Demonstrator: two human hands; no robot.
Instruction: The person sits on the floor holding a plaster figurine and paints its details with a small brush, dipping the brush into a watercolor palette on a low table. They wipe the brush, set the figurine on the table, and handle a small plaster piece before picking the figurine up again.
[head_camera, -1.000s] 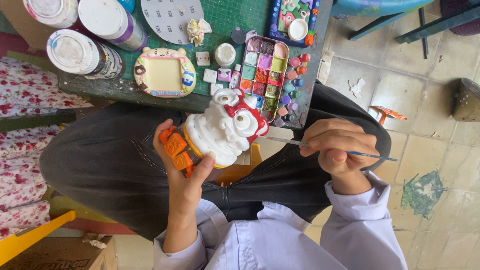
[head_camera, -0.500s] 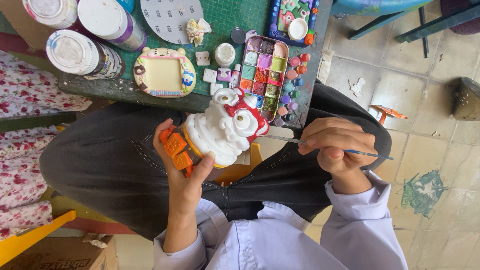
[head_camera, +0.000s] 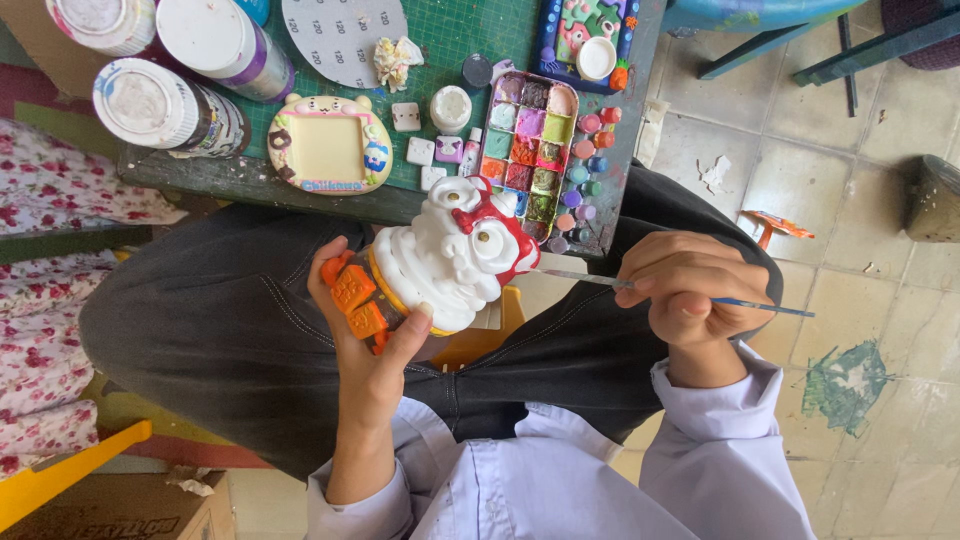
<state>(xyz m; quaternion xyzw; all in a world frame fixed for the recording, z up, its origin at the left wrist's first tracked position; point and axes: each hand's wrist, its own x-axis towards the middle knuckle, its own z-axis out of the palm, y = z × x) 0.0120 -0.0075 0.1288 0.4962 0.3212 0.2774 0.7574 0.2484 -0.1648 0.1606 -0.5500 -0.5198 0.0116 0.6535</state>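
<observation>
Your left hand (head_camera: 372, 345) wraps its fingers closed around the white figurine (head_camera: 440, 262), held over your lap just near the desk (head_camera: 250, 178). Your right hand (head_camera: 690, 290) pinches a thin paintbrush (head_camera: 640, 286), its tip touching the figurine's right side, below the paint palette (head_camera: 530, 150).

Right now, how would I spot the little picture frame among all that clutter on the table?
Start at the green cutting mat on the table. At its near edge, left of the long paint palette, lies the picture frame. It is the only rounded, cream piece with a pink border and a blank centre; the lidded jars beside it are round and taller.
</observation>
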